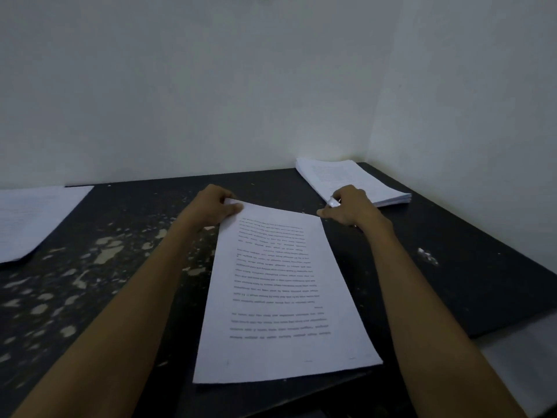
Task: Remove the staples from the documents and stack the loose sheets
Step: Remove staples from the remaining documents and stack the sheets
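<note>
At the left edge of the worn black bench lies a flat pile of white printed sheets, well apart from the work. The left hand is curled round the far-left corner of the white stapled document, thumb on top, pinching the paper. That document lies in the middle of the bench with its long axis running straight away from the person toward the far edge, its print upside down to them. Both hands meet it at its far short end, one at each corner, so neither is clearly nearer. The right hand is closed round a small pale shiny object, too small to identify, while a fingertip touches the far-right corner of the sheet. I can't make out a staple. Behind the right hand, in the far right corner of the bench, sits a thick stack of white paper, which I'd judge to be the nearer pile for loose sheets.
</note>
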